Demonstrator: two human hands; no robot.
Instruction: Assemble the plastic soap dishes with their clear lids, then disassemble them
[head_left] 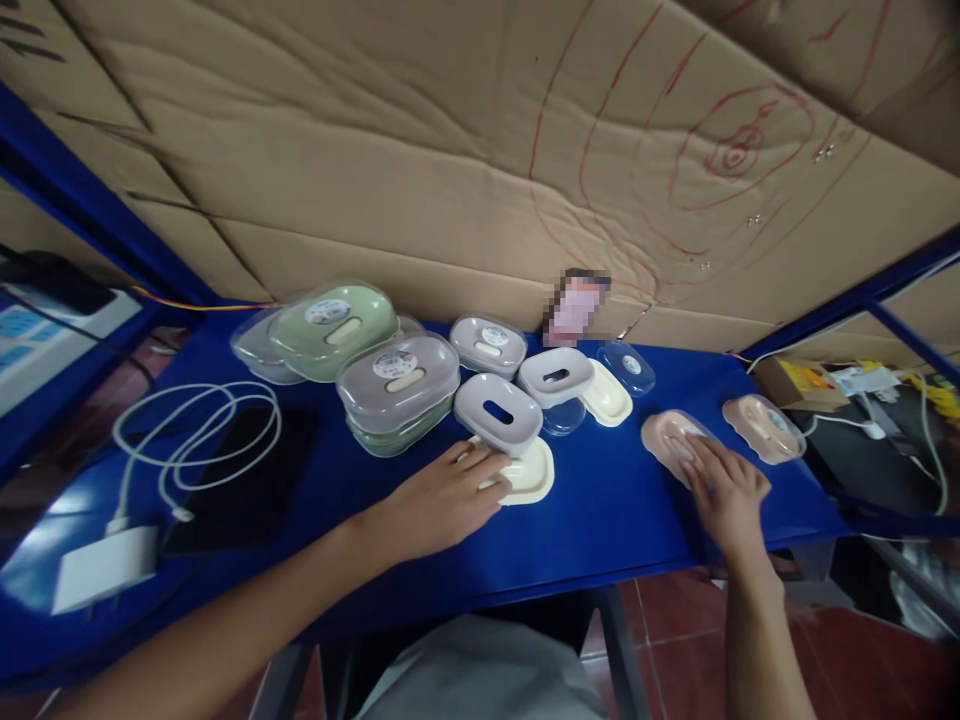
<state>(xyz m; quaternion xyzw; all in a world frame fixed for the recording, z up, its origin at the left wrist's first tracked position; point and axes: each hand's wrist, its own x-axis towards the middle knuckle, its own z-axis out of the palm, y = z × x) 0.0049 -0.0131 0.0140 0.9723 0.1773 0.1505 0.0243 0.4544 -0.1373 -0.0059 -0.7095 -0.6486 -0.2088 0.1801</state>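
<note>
Soap dishes with slotted tops and clear lids lie about the blue table. My left hand (446, 500) has its fingers curled at the left edge of a cream tray (534, 480), just below a grey slotted dish (517, 425) that overlaps it. To the right, my right hand (727, 490) grips a pink soap dish (661, 440) under a clear lid, fingers on top; its far side is hidden. A second pink soap dish (761, 425) sits beside that hand. Behind lie another grey slotted dish (536, 372), a cream tray (616, 400) and a clear lid (628, 368).
Lidded green (360, 312) and grey (367, 385) soap dishes are piled at the left centre. A white cable (277, 410) with a charger (105, 570) lies by a dark flat object (247, 490). A pixelated phone-like object (577, 308) leans on the cardboard wall (375, 200).
</note>
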